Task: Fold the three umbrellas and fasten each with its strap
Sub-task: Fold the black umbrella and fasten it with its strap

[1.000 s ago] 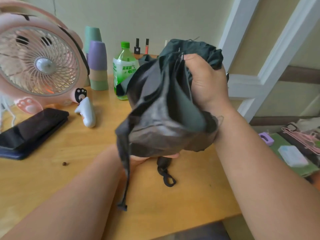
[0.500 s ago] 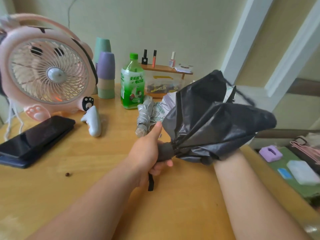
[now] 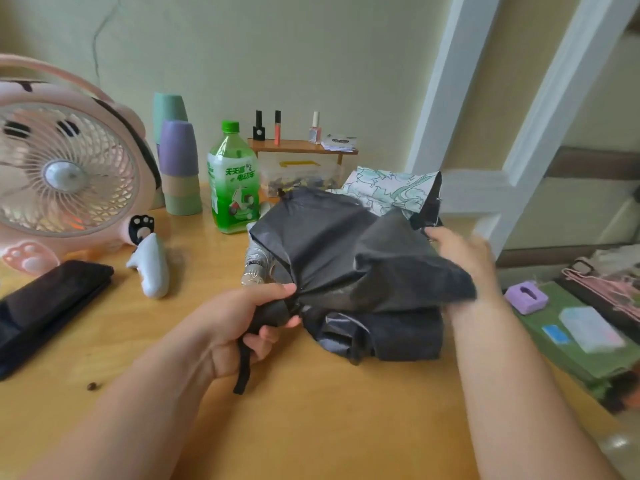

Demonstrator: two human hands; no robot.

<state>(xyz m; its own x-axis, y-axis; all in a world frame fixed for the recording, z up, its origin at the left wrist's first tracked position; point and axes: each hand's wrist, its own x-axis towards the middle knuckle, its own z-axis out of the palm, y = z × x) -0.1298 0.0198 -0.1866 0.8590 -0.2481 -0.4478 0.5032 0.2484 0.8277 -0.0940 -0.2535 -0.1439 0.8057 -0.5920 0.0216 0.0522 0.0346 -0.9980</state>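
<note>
Black umbrella (image 3: 363,271): collapsed but loose; its canopy lay bunched on the wooden table (image 3: 311,427), toward the table's 3 o'clock side.
Long axis: it ran roughly 9 to 3 o'clock, with the handle (image 3: 273,313) at the 9 o'clock end and the canopy rim at the 3 o'clock end.
Left hand (image 3: 242,323): we gripped the handle with fingers and thumb curled round it, so this was the nearer hand to the stem.
Right hand (image 3: 460,258): it sat at the canopy's 2 o'clock edge with the fingers against the fabric. Blur hid whether we pinched a fold or only touched it.
Strap (image 3: 242,368): a black band hung from under the left hand toward 6 o'clock. We could not tell whether it was the wrist loop or the fastening strap.
Other umbrellas: a silver one (image 3: 254,261) lay just behind the left hand at 12 o'clock. A white one with green print (image 3: 388,192) lay beyond the black canopy at about 1 o'clock.
Step in hand, as we judged it: gathering the panels round the stem. Nothing was wrapped or fastened yet.
Coming move: the right hand probably needed to sweep the folds from 3 o'clock back toward the handle while the left turned the stem.
Risk: slack fabric near 5 o'clock could slip out of the wrap.
</note>
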